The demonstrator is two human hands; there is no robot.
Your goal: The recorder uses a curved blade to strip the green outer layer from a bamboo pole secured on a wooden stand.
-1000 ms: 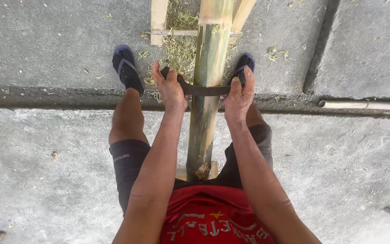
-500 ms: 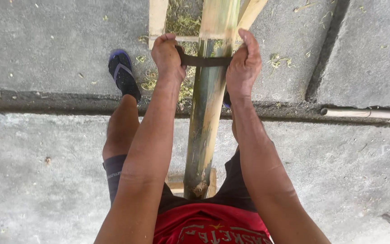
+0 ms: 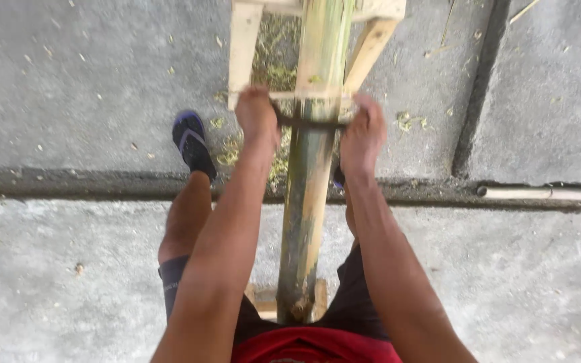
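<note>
Both hands have slid further up the bamboo pole (image 3: 311,188) than half a second ago. Left hand (image 3: 257,114) and right hand (image 3: 363,131) each keep a clenched grip on an end of the dark two-handled blade (image 3: 309,123), which lies across the pole near the wooden trestle (image 3: 245,47). Pole runs between the legs, near end at the lap. Sandalled foot (image 3: 193,142) now nearer the hands; green shavings (image 3: 408,121) on concrete.

We wear a red shirt (image 3: 317,349) with dark shorts (image 3: 176,282) reaching the knee, both at the near end of the bamboo pole (image 3: 311,195). Our arms are bare, without sleeves. Left of the pole, our foot wears a dark flip-flop (image 3: 193,144) with blue straps.
</note>
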